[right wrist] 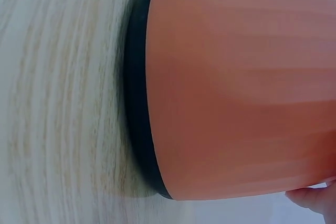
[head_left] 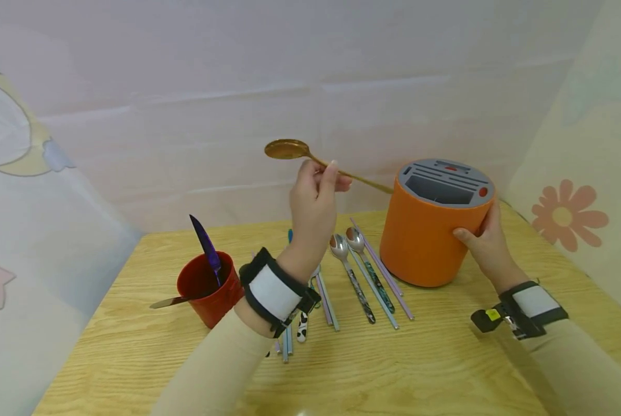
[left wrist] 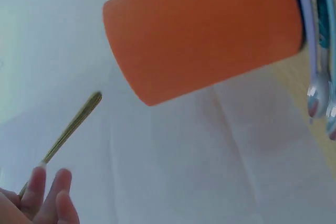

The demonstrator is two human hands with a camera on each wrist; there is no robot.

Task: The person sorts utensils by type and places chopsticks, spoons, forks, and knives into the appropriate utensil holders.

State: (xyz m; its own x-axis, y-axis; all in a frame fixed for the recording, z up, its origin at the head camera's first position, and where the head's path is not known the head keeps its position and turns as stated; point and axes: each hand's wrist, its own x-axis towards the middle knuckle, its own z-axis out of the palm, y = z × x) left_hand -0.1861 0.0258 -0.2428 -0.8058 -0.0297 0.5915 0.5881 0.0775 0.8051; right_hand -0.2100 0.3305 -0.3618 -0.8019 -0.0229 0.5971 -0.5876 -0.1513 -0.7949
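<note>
A gold spoon (head_left: 296,150) held aloft beside an orange holder (head_left: 425,242).
Nearest, chopsticks (head_left: 373,288) and two dark-handled spoons (head_left: 359,291) lie on the table (head_left: 383,375), a red cup (head_left: 214,303) to their left; beyond, the right hand (head_left: 490,245) wraps thumb and fingers around the holder's side. That smooth, broad wall looks stiff but may slide under a light touch, so a wide grip near the top seems sound. The left hand (head_left: 315,196) pinches the gold spoon's handle above the table, its tip pointing toward the holder, apart from it. The spoon looks rigid, light and hardly fragile; its slim, glossy handle could twist, so a mid-handle hold should balance it best. Behind stands a pale backdrop (head_left: 211,144).
</note>
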